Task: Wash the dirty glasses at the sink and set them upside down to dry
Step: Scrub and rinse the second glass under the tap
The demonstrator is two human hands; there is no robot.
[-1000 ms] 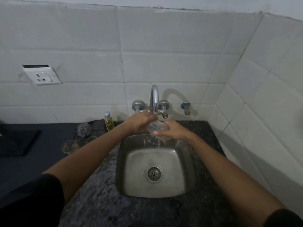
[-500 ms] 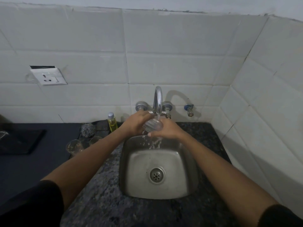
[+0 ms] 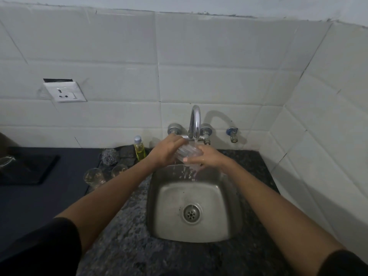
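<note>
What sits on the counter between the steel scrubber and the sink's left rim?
In the head view, the yellow soap bottle stands between the steel scrubber and the sink, at the back by the wall; the left hand reaches across just past it.

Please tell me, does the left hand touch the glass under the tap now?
Touching. The head view shows the left hand with fingers curled over the glass, no gap visible, under the tap.

dim, greyish light; faucet [image 3: 194, 121] shadow cast right on tiles; wide-angle bending at edges; slightly soft.
</note>
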